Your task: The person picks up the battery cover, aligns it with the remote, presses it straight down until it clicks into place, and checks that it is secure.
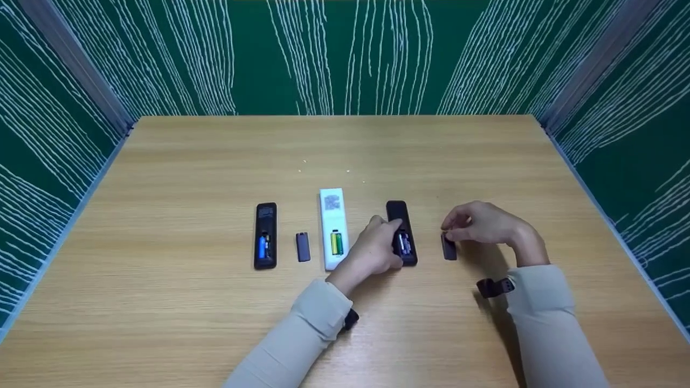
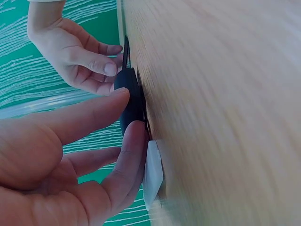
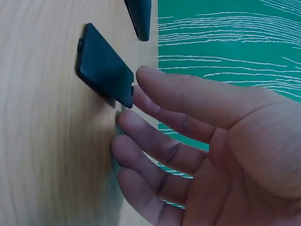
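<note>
On the wooden table, my left hand (image 1: pixel 373 247) holds a black remote control (image 1: pixel 397 210), back side up, its battery bay uncovered with batteries inside. In the left wrist view the thumb and fingers rest against that remote (image 2: pixel 131 101). To its right, my right hand (image 1: pixel 485 223) pinches the far end of a small dark battery cover (image 1: pixel 449 250). From the right wrist, the cover (image 3: pixel 103 66) appears slightly tilted, with thumb and index finger at one end and the other fingers loosely bent below.
A white remote control (image 1: pixel 332 215) lies left of my left hand, showing green and yellow batteries. Farther left are another dark battery cover (image 1: pixel 303 248) and a second black remote control (image 1: pixel 265 215) with a blue battery. Green walls with white lines (image 1: pixel 377 59) border the table.
</note>
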`<state>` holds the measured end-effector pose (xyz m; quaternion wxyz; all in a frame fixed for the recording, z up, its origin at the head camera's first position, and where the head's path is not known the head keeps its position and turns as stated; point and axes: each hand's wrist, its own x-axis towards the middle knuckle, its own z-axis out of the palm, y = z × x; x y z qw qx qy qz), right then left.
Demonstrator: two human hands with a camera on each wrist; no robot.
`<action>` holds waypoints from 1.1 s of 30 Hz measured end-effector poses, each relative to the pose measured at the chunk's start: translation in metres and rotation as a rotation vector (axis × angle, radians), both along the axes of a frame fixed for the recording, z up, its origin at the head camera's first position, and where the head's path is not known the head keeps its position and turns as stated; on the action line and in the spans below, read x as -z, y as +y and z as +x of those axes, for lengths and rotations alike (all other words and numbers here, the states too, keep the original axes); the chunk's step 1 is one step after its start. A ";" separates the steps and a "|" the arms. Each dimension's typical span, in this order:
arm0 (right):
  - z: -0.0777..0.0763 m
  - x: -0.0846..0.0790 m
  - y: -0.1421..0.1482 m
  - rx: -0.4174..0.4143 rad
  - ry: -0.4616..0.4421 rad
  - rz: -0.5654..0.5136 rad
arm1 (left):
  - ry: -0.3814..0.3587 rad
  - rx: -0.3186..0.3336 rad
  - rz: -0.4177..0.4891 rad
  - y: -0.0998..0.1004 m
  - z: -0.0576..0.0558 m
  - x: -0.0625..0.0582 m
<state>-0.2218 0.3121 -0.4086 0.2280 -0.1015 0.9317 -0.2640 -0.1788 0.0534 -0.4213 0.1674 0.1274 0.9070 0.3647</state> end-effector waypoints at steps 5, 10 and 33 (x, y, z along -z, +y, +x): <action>-0.001 0.000 -0.001 -0.004 -0.001 0.010 | -0.009 -0.006 -0.006 0.000 0.000 0.000; -0.002 0.002 -0.002 -0.006 -0.003 0.015 | -0.018 -0.013 -0.004 0.000 0.000 0.000; -0.004 0.007 0.000 0.019 0.030 -0.047 | -0.011 -0.006 0.011 -0.001 -0.001 0.001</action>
